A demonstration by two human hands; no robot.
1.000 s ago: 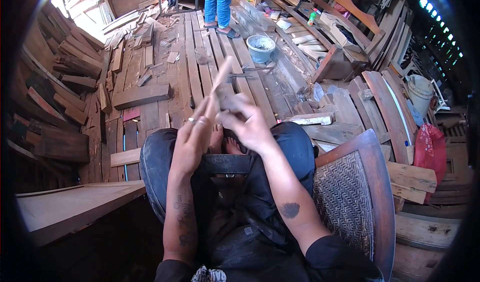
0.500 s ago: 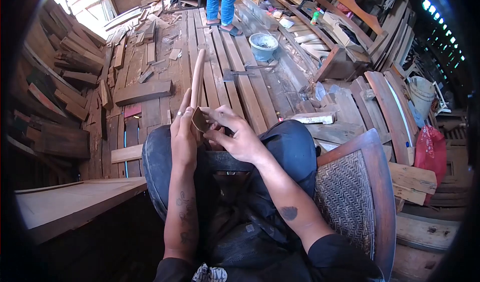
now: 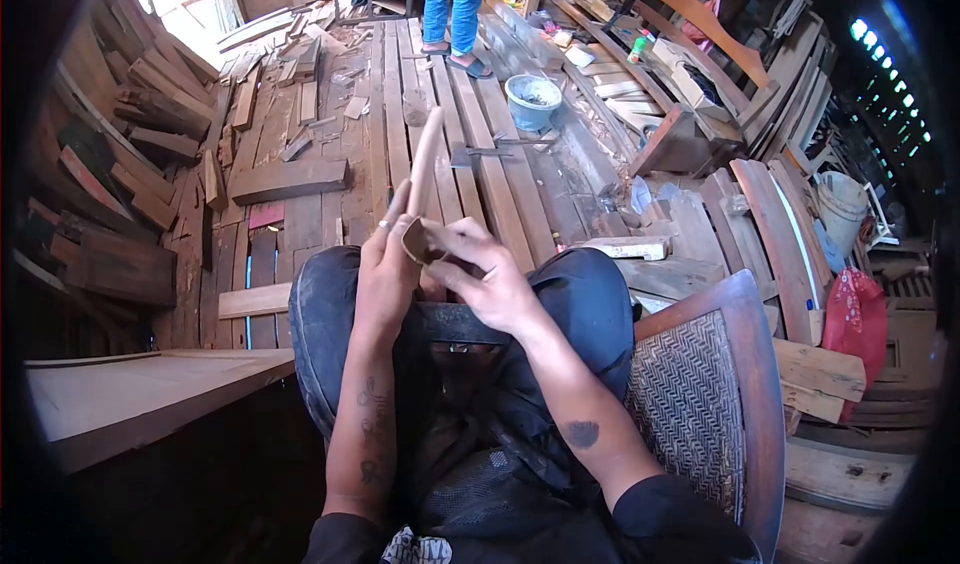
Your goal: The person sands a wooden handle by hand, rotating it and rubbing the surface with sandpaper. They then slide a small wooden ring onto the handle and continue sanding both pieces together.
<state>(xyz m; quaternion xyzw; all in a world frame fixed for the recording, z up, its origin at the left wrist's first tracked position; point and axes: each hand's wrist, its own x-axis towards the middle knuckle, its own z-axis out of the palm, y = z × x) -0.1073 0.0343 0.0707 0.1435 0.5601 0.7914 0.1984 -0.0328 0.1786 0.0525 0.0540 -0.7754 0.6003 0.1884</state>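
Observation:
A long, pale wooden piece [image 3: 426, 164] slants up and away above my lap, its rounded far end pointing toward the floorboards. My left hand [image 3: 388, 269] is wrapped round its near part. Against it, between the two hands, is a small brown folded piece [image 3: 416, 241], perhaps sandpaper. My right hand [image 3: 490, 276] pinches this brown piece from the right. The near end of the wood is hidden behind my hands. Just below them a dark flat bar [image 3: 458, 324] lies across between my knees.
A person in blue trousers [image 3: 453, 9] stands ahead near a bucket [image 3: 532, 102] and a hammer-like tool [image 3: 475, 154]. A woven-backed chair [image 3: 685, 404] is close at my right, a board [image 3: 150, 394] at my left. Timber piles [image 3: 165, 114] line the sides.
The wooden piece and both hands have shifted slightly right, and the wood leans more to the right. The brown piece has turned a little. The view has moved slightly.

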